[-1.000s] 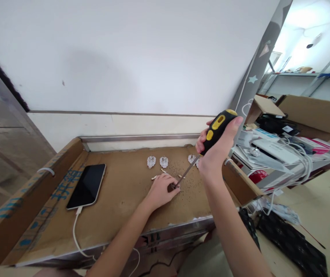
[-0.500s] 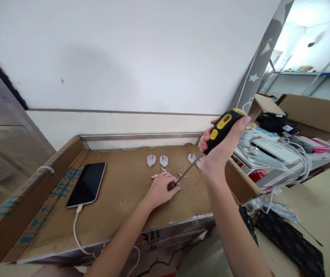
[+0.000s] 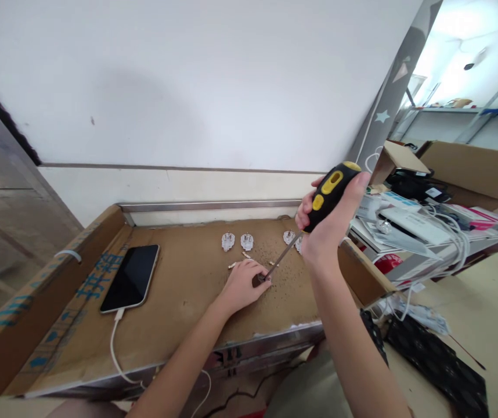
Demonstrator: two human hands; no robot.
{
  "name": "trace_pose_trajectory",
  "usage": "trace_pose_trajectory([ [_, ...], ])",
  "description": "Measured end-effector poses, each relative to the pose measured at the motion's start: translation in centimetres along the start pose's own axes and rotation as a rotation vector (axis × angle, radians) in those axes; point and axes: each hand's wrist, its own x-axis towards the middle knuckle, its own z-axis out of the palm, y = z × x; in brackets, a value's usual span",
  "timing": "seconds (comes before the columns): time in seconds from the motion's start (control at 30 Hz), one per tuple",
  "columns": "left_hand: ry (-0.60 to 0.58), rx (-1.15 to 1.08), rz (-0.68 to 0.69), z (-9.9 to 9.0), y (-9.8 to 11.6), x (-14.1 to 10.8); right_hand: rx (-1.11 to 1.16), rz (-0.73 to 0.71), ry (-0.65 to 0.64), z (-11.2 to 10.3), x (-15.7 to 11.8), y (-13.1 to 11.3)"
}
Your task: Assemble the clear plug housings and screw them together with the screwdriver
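Observation:
My right hand (image 3: 325, 223) is shut on a black and yellow screwdriver (image 3: 331, 188), and its thin steel shaft slants down-left. The tip meets a small dark piece (image 3: 257, 280) pinched at the fingertips of my left hand (image 3: 242, 284). The piece is mostly hidden by those fingers, so I cannot tell its exact form. Several white plug parts with metal pins (image 3: 228, 241) stand in a row behind my hands. Small brass pins (image 3: 246, 255) and dark specks lie scattered around my left hand.
A black smartphone (image 3: 130, 278) on a white charging cable lies left on the cardboard-lined bench (image 3: 188, 307), which has a metal front edge. Right of the bench's raised cardboard side are boxes, papers and tangled white cables (image 3: 453, 244).
Both hands stay almost in place, with the screwdriver tip still at the dark piece. The whole view has shifted only slightly.

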Motion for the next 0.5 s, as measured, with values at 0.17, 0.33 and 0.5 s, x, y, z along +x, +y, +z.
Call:
trace_pose_trajectory([
  [0.17,0.002,-0.011,0.013,0.0,-0.1,0.0,-0.002,0.057,-0.137,0.5,0.5,0.4],
  [0.33,0.001,-0.008,0.018,0.0,0.0,0.0,-0.059,0.09,-0.205,1.0,0.9,0.9],
  [0.5,0.007,0.004,0.0,0.0,0.2,0.1,0.052,0.318,-0.661,0.8,1.2,0.1],
])
